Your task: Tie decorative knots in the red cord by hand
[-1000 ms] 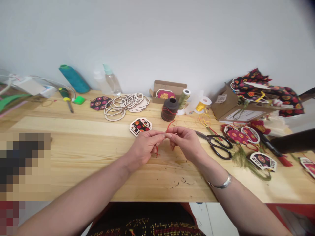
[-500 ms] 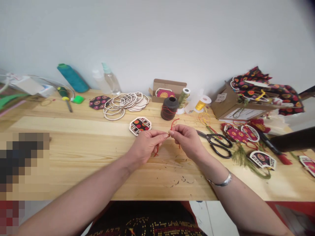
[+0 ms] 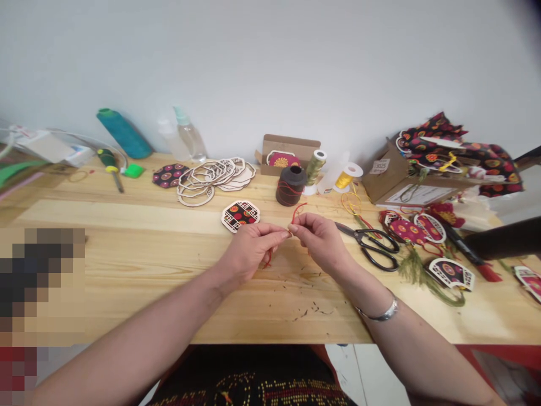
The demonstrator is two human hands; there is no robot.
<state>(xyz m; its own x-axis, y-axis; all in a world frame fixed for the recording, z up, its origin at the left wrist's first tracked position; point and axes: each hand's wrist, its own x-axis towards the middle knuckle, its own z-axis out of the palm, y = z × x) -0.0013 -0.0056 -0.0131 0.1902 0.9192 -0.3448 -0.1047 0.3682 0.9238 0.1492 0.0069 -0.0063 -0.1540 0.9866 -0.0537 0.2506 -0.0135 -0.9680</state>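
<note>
Above the middle of the wooden table, my left hand and my right hand meet fingertip to fingertip. Both pinch a thin red cord, whose end sticks up past my right fingers. Another bit of it hangs under my left palm. The exact spot they grip is hidden by the fingertips. Just behind my left hand lies a patterned ornament with a pale cut-out frame, partly covered by that hand. Black-handled scissors rest to the right of my right hand.
A dark spool wound with red thread stands behind my hands, near yellow thread. Pale frames lie stacked at back left. On the right are a cardboard box with fabric and finished ornaments. Dark scraps litter the front.
</note>
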